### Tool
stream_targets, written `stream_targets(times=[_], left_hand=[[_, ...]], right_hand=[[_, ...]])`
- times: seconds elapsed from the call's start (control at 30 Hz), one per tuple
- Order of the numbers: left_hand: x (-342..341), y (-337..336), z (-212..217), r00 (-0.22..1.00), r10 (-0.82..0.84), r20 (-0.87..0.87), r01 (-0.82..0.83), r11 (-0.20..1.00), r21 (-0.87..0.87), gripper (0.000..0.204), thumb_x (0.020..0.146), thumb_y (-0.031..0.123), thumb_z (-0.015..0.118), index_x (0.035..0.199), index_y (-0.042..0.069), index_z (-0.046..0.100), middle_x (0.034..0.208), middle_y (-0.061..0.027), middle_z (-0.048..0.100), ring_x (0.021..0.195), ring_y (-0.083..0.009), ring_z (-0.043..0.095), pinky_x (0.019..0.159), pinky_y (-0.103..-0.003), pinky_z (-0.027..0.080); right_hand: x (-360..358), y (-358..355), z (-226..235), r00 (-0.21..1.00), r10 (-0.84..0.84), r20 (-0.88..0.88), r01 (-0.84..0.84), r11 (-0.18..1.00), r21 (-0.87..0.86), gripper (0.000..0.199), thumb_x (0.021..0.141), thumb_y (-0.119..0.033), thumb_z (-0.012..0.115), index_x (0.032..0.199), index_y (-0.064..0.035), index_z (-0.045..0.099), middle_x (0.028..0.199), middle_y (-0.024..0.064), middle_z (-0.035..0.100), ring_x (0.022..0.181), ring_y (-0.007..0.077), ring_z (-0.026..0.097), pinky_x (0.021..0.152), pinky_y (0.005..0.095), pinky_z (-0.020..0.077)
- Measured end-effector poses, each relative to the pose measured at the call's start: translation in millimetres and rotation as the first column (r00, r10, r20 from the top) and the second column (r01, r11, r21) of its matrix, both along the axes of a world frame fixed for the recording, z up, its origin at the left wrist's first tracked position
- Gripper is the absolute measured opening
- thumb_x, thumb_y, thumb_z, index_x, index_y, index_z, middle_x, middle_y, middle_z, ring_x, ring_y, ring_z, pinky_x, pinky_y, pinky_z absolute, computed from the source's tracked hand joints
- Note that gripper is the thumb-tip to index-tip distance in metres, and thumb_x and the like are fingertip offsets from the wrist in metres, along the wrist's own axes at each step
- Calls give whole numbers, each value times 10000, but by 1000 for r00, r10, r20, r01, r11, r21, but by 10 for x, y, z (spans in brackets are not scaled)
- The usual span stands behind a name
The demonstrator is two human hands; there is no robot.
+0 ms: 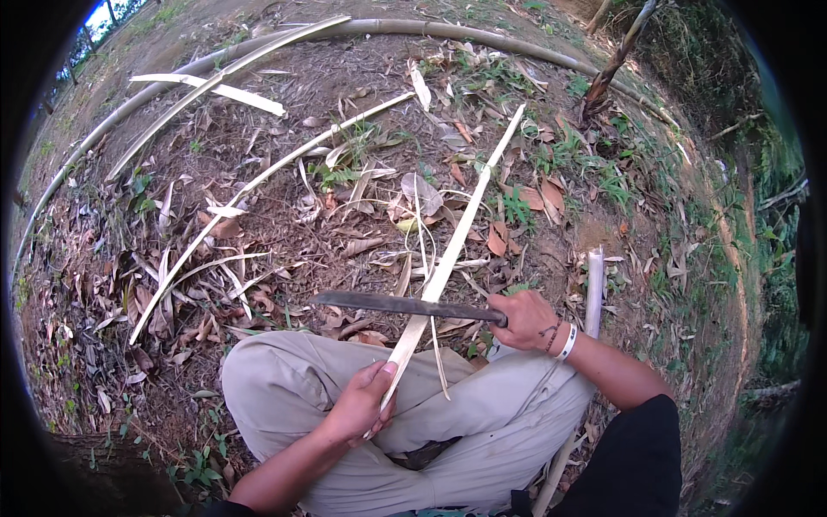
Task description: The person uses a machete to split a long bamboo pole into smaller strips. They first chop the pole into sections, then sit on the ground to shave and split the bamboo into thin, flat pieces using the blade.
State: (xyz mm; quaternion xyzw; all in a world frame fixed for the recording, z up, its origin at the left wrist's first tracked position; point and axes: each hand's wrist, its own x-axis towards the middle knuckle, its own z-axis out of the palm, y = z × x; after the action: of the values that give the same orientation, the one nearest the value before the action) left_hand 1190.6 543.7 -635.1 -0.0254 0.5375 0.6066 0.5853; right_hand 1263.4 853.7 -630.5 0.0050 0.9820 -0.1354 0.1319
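My left hand point(367, 398) is closed round the near end of a long, pale split bamboo strip point(463, 226), thumb on its face. The strip slants away up and to the right over my lap. In my right hand point(523, 320) is the handle of a machete point(379, 302). Its dark blade points left and lies across the strip, just beyond my knees; whether the edge bites into the bamboo I cannot tell. A thin curled sliver point(437, 349) hangs beside the strip, over my trouser leg.
Several split bamboo strips point(284, 162) lie on the leaf-strewn ground ahead and left. A long bamboo pole point(405, 28) curves across the far side. A cut bamboo piece point(594, 289) lies beside my right knee. A thin tree stem point(607, 77) rises at the far right.
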Motion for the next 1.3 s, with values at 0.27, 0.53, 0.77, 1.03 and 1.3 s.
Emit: stream_targets(times=[0.27, 0.53, 0.77, 1.03, 1.3], left_hand=[[-24, 86, -53, 993, 89, -75, -89, 996, 8, 280, 1049, 320, 407, 956, 64, 475, 504, -16, 430, 340, -106, 356, 329, -272, 288], [-17, 129, -100, 993, 121, -18, -120, 991, 58, 297, 1046, 326, 413, 883, 82, 454, 474, -4, 383, 323, -102, 330, 333, -251, 276], [37, 39, -33, 997, 80, -10, -79, 995, 64, 230, 1045, 301, 419, 922, 107, 443, 484, 0, 380, 327, -99, 326, 328, -246, 271], [-43, 49, -113, 992, 120, 40, -124, 981, 147, 291, 1045, 331, 420, 862, 106, 445, 473, 1, 358, 319, -90, 295, 310, -234, 252], [-9, 66, 88, 992, 82, 93, -94, 988, 121, 291, 1051, 324, 404, 880, 90, 436, 484, -16, 375, 324, -110, 305, 338, -256, 269]], right_hand=[[136, -508, 181, 999, 7, -50, -9, 999, -42, 264, 736, -261, 658, 914, -86, 574, 631, 147, 626, 605, 371, 646, 567, 508, 513], [3, -187, 40, 978, -198, -67, 204, 973, 103, 237, 732, -226, 618, 896, -69, 549, 615, 187, 611, 610, 406, 638, 569, 522, 506], [15, -154, 74, 992, -127, -28, 129, 987, 98, 228, 763, -220, 573, 935, -71, 575, 661, 193, 636, 650, 395, 661, 602, 518, 521], [-84, -312, 143, 995, -89, -33, 91, 993, 81, 240, 772, -225, 572, 949, -63, 561, 694, 181, 653, 674, 390, 671, 630, 527, 527], [-197, 502, -125, 918, -320, -235, 356, 925, 132, 243, 733, -196, 599, 917, -42, 635, 714, 195, 648, 761, 394, 674, 718, 509, 547]])
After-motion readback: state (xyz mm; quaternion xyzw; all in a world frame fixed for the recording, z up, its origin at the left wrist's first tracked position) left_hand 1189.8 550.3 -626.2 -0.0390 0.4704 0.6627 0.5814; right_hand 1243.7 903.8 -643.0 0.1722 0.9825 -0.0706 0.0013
